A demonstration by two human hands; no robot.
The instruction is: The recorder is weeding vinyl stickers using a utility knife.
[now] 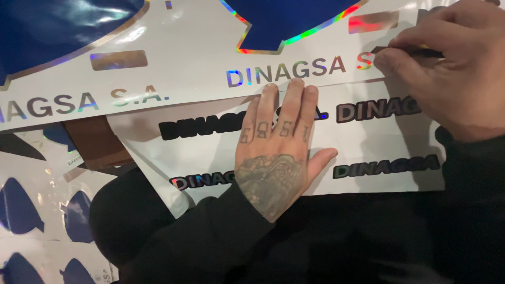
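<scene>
My left hand (276, 150) lies flat, fingers together, on a white sticker sheet (368, 142) printed with dark lettering; its fingertips reach the edge of a larger white sheet (189, 52) with shiny rainbow-foil lettering and blue shapes. My right hand (447, 68) is at the upper right, fingers pinched around a thin dark tool (407, 51) whose tip rests on the foil lettering of the larger sheet. Both arms wear black sleeves.
More sheets with blue cut-out shapes (21, 205) lie at the lower left. A brown strip (97, 142) shows between the sheets. Dark fabric (368, 236) fills the foreground under the sheets.
</scene>
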